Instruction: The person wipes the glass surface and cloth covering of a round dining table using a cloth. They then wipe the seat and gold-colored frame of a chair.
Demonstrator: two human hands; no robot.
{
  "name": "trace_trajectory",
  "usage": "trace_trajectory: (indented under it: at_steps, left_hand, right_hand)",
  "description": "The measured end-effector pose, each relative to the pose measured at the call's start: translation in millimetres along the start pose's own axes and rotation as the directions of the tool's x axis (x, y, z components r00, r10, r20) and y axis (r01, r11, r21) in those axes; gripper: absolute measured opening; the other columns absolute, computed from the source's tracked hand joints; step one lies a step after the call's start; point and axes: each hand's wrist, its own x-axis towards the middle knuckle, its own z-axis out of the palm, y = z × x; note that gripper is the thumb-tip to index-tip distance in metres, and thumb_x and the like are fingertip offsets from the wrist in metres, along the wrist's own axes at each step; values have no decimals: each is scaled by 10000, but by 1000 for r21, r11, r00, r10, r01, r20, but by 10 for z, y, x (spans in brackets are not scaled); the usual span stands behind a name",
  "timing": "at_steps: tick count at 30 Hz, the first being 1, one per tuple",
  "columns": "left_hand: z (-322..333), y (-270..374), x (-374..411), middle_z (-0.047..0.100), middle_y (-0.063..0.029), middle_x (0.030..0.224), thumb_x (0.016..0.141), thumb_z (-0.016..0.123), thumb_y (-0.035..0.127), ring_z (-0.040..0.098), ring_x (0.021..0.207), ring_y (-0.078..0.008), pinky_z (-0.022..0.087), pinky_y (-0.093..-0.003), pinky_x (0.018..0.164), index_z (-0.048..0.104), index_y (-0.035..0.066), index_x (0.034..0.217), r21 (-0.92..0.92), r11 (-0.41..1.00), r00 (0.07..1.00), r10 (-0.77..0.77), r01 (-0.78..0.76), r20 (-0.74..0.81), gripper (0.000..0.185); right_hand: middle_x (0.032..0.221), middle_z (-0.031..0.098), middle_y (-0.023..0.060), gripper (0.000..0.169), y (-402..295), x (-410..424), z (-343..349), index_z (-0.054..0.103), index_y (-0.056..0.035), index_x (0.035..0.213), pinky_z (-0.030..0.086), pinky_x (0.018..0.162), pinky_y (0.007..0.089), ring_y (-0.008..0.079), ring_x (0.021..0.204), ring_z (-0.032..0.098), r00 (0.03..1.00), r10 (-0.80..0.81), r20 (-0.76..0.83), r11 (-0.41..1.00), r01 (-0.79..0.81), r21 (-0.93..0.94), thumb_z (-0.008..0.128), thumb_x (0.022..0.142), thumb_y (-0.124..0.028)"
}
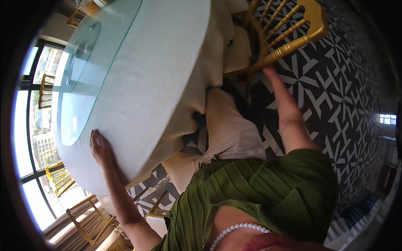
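My left hand [101, 150] rests palm down on the white tablecloth [147, 69] of a large round table, just outside the rim of a glass turntable [91, 78]. Its fingers are slightly apart and hold nothing. On the other side, my right hand [268, 72] is at the lower back rail of a gold spindle-back chair [279, 51]. The chair frame partly hides its fingers, so I cannot tell whether they grip the rail. The chair's pale seat cushion [240, 50] stands partly against the hanging cloth.
More gold chairs [91, 219] stand around the table, near tall windows [26, 131]. The floor [317, 94] has dark and light patterned tiles. My legs are close against the cloth's hanging folds. Some items stand at the turntable's far end.
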Motion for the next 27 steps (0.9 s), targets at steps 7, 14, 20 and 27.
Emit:
trace_trajectory:
  at_steps: [7, 14, 20, 27]
  left_hand:
    - [2, -135, -37, 608, -146, 1390, 992, 552, 176, 549, 1300, -325, 418, -407, 1098, 622, 49, 1327, 37, 999, 1000, 11, -10, -3, 365]
    - [-5, -143, -63, 619, -153, 1371, 992, 564, 193, 562, 1290, -316, 417, -399, 1103, 629, 36, 1315, 16, 1000, 1000, 19, -19, -16, 365]
    - [9, -101, 18, 612, -160, 1376, 992, 563, 169, 555, 1293, -331, 422, -412, 1096, 633, 52, 1308, 5, 999, 999, 47, -47, -12, 343]
    - [-7, -145, -53, 612, -162, 1376, 997, 562, 174, 554, 1294, -336, 420, -411, 1098, 632, 50, 1308, 20, 1000, 1000, 4, -4, -6, 342]
  right_hand:
    - [1182, 655, 301, 391, 283, -1608, 828, 663, -8, 1205, 484, 978, 459, 433, 1194, 594, 900, 435, -7, 900, -435, 34, 633, 864, -197]
    - [1223, 654, 217, 358, -1577, -1125, 739, 647, -18, 1222, 487, 988, 416, 351, 1211, 615, 923, -259, -284, 965, 239, -105, 631, 867, -66]
    - [1336, 589, 201, 439, -1098, -460, 1239, 602, -43, 1303, 430, 1078, 470, 416, 1277, 531, 869, -494, 32, 467, 297, -833, 595, 874, -134]
    - [1329, 614, 204, 400, -1624, -1127, 1923, 607, -34, 1296, 457, 1057, 454, 359, 1240, 583, 847, -416, 331, 884, 462, -72, 581, 928, -188]
